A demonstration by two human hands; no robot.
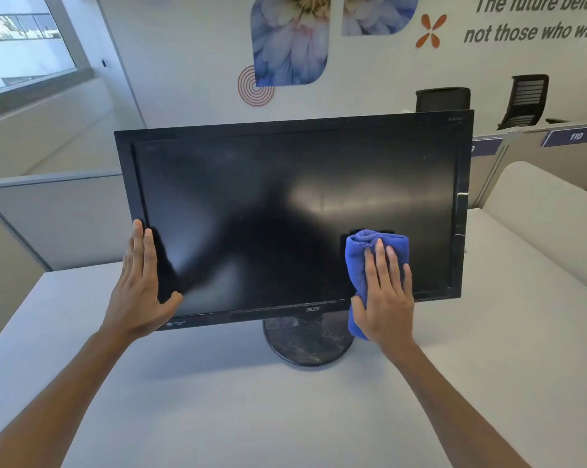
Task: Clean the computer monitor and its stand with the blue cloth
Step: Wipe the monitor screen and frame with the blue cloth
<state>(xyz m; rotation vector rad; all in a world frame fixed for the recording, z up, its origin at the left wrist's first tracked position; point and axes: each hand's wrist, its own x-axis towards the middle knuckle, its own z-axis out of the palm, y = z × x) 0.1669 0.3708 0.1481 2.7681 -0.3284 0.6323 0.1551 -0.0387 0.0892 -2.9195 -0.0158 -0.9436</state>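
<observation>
one black flat-screen computer monitor (285, 211) stands on a pale grey desk top (217, 400), leaning slightly to one side, its dark screen switched off and showing blurred reflections. its single round black stand base (305, 346) is dusty and partly hidden behind the lower bezel and the cloth; the neck of the stand cannot be seen. one bunched blue microfibre cloth (363, 251) sits against the lower right part of the screen, hanging down past the bottom bezel; much of it is covered by the right hand (385, 295), which presses it flat to the glass with fingers straight. the left hand (140, 285) lies open, fingers straight along the monitor's left edge, thumb on the lower left of the screen. both forearms are cut off at the bottom. behind, two black office chairs (525, 99) are partly hidden by partitions, and the grey wall lettering (535, 32) is cut off at the right edge.
</observation>
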